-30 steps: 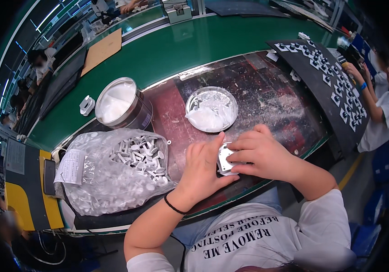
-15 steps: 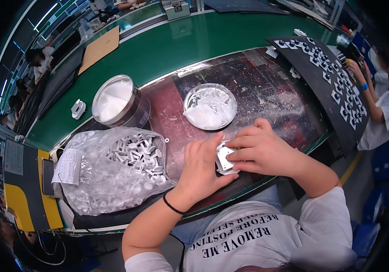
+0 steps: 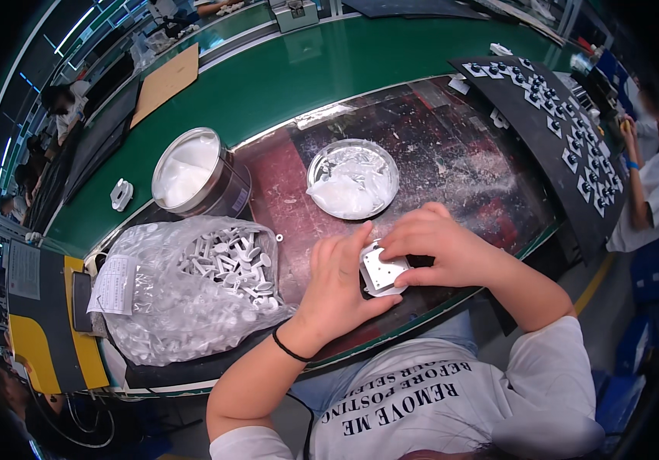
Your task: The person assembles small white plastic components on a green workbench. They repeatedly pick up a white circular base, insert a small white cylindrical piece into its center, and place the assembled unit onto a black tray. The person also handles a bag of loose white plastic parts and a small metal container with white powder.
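A small white plastic housing (image 3: 383,271) with a flat, square face and several tiny holes sits between my hands near the table's front edge. My left hand (image 3: 339,280) grips its left side, with the thumb along the near edge. My right hand (image 3: 438,247) curves over it from the right, fingertips at its far edge and thumb at its right side. Beyond them lies a round metal dish (image 3: 388,170) with white grease (image 3: 345,198) on it. To the left, a clear plastic bag (image 3: 164,326) holds many white mushroom-shaped plastic pins (image 3: 230,261).
An open metal can (image 3: 231,188) of white grease stands behind the bag. A loose white part (image 3: 121,195) lies on the green table (image 3: 299,73). At right, a black board (image 3: 533,142) carries rows of small white-and-black parts, with a co-worker's arm (image 3: 635,172) beside it.
My right fingers have drawn back from the housing's face to its edges, so more of the holes show. The co-worker's hand has moved right, away from the black board.
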A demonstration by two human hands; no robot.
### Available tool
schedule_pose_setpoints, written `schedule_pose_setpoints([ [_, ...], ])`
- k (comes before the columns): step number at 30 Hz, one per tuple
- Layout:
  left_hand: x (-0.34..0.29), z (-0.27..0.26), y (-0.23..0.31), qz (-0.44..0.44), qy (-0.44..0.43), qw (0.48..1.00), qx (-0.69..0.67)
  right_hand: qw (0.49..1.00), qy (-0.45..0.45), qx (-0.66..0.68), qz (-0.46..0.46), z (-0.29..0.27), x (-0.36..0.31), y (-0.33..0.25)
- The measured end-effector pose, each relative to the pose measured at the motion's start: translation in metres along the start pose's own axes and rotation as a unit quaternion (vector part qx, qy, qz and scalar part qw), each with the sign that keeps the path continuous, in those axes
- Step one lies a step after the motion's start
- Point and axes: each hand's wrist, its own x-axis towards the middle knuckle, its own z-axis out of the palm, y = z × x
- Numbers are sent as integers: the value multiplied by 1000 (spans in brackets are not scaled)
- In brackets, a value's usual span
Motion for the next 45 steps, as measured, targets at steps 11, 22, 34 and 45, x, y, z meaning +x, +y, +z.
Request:
schedule_pose_setpoints([
  [11,2,-2,1,-3,-12,1000,19,998,-2,-50,-40,-9,3,-2],
  [22,2,-1,0,-1,-4,1000,12,995,-15,-75,-58,-12,5,-2],
  [34,-1,0,1,-19,-7,1000,-17,991,-23,-115,-58,-10,4,-6],
  [45,1,-1,4,-17,9,1000,-11,994,0,-94,-50,-4,2,-9],
])
